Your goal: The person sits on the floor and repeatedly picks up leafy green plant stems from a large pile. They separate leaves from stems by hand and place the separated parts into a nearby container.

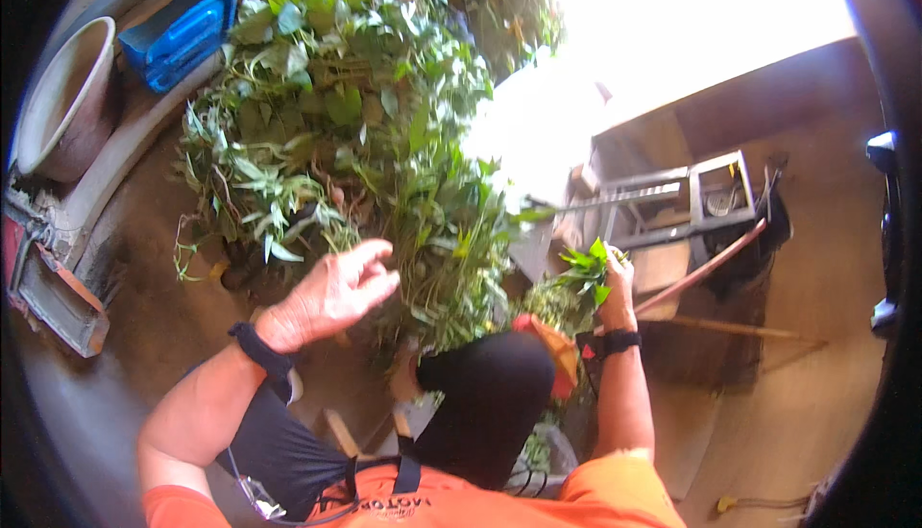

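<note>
A large heap of leafy green vines [360,124] lies before me, its leaves upright and tangled with long stems. My left hand [338,294] is over the near edge of the heap, fingers apart, with nothing visible in it. Whether its fingertips touch the stems I cannot tell. Off to the right of my knee, my right hand [618,283] grips a small bunch of green leaves [592,265]. More cut greens [551,304] lie below that bunch, next to a red and orange bag or cloth [551,351] partly hidden by my knee.
A pale bucket [68,103] and a blue plastic basket [180,38] are at the far left, above a dustpan-like metal piece [61,297]. To the right are a metal frame [677,200] and a reddish pole [706,265]. A second leafy heap [497,2] stands behind.
</note>
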A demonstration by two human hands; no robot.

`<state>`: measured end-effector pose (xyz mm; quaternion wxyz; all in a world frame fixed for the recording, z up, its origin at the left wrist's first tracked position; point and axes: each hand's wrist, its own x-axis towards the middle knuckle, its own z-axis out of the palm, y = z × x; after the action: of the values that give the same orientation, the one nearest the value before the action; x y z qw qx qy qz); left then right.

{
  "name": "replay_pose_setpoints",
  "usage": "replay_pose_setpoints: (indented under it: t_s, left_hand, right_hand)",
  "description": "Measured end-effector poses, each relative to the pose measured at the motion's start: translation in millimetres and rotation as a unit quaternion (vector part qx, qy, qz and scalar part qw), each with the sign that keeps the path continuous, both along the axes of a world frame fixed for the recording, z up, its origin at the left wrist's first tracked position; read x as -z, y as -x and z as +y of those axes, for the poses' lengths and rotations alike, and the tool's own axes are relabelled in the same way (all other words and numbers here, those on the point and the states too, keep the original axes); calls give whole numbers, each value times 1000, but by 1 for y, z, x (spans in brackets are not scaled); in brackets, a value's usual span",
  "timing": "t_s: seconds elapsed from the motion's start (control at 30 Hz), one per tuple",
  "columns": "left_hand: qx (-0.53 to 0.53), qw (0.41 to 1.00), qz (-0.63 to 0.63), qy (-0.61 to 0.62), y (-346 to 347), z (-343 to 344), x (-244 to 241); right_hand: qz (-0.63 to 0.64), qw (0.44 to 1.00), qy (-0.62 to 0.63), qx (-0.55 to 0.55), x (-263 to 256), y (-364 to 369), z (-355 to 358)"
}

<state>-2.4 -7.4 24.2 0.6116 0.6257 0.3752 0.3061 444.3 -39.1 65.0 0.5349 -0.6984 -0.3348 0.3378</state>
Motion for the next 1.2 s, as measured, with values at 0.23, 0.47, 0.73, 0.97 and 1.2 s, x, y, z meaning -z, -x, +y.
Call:
replay_pose_setpoints:
  t_s: [0.23, 0.47, 0.73, 0.97, 1.2]
  left_hand:
    - [24, 999, -31, 34, -7, -2, 6]
    - [10, 994, 94, 55, -35, -15, 20]
    - [30, 983, 178, 26, -46, -12, 18]
    - [32, 973, 226, 39, -71, -19, 16]
    - [79, 963, 259, 12, -77, -30, 2]
  right_hand:
    - [13, 996, 80, 42, 23, -49, -139]
    - [-29, 967, 175, 186, 74, -122, -323]
    - [-135, 899, 278, 309, 142, -165, -502]
    - [-321, 856, 357, 192, 199, -172, -521]
    - [-103, 634, 746, -174, 210, -153, -515]
